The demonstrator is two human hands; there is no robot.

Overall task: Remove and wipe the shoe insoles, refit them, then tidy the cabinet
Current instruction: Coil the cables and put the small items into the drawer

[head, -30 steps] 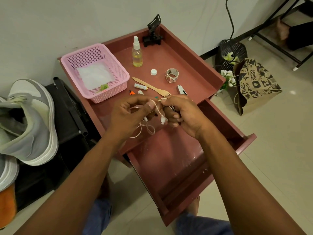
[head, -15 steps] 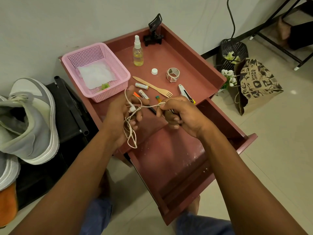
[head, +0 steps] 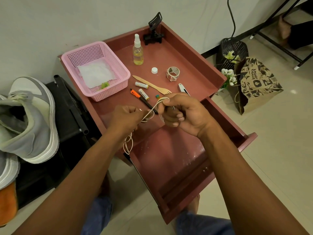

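Note:
Both hands hold a white earphone cable (head: 153, 110) above the front of the reddish-brown cabinet top (head: 171, 55). My left hand (head: 126, 118) grips one part of the cable, and loops of it hang below that wrist. My right hand (head: 182, 112) pinches a bundle of cable strands at its fingertips. The cabinet's drawer (head: 171, 160) stands pulled out beneath my hands. On the black rack at the left sits a grey and white shoe (head: 28, 119).
On the cabinet top lie a pink basket (head: 118, 72) with a white cloth, a spray bottle (head: 138, 51), a phone holder (head: 154, 31), a tape roll (head: 172, 73), a wooden fork (head: 152, 84), two batteries and a pen. A paper bag (head: 255, 83) stands on the floor at the right.
My hands have drawn closer together and moved slightly toward me. The cable between them has shortened, and the loops now hang below my left wrist.

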